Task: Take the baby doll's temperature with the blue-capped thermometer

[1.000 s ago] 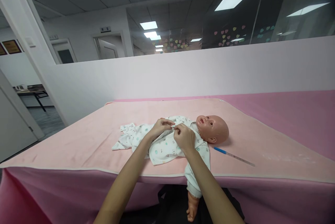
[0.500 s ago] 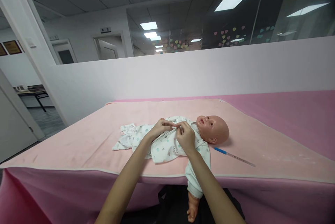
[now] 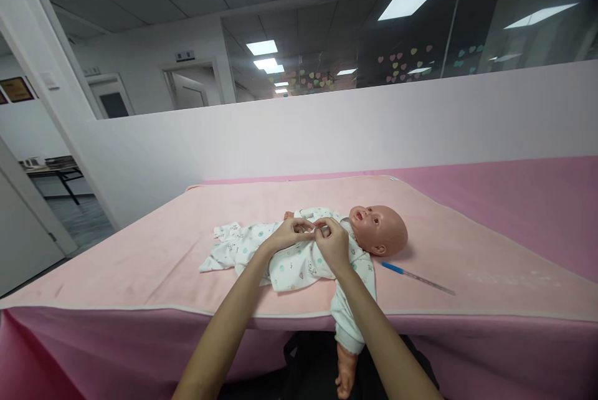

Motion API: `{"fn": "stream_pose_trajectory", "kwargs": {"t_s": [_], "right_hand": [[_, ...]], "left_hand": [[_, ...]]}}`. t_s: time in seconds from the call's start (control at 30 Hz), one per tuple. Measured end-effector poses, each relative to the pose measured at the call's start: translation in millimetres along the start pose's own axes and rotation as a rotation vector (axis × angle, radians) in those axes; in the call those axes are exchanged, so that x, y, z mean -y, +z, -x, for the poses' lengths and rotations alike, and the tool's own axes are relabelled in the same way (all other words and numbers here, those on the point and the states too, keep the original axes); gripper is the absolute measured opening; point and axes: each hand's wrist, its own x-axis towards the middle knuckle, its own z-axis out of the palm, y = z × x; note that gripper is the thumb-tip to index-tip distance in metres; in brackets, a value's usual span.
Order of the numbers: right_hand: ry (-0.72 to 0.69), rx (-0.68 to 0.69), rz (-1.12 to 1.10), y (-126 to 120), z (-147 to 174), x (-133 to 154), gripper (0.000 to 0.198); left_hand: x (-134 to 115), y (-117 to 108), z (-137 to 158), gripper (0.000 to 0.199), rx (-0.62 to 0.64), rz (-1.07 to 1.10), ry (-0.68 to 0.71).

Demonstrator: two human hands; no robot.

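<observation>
Left grip (image 3: 288,235) and right grip (image 3: 334,243) are pinching the shirt (image 3: 301,268) on the doll (image 3: 385,228) lying near the front edge of the desk (image 3: 149,250), light, even pressure probably suiting the cloth best.

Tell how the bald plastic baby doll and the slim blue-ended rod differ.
The bald plastic baby doll is bulky and rounded; the slim blue-ended rod is thin and straight. The doll wears white printed clothes, while the rod is bare. The doll's near arm extends past the pale peach cloth; the rod lies wholly on it. Both rest on that cloth.
</observation>
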Motion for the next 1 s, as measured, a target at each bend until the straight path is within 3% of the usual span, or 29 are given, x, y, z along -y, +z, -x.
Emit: {"fn": "stream_pose_trajectory", "kwargs": {"t_s": [0.27, 1.0], "right_hand": [[0.086, 0.012, -0.119, -0.6, 0.1, -4.0, 0.017], [0.014, 0.001, -0.061, -1.4, 1.3, -1.1, 0.019]], "left_hand": [[-1.4, -0.8, 2.6, 0.033, -0.007, 0.082, 0.010], [-8.4, -1.4, 2.8, 0.033, 0.052, 0.198, 0.037]]}}
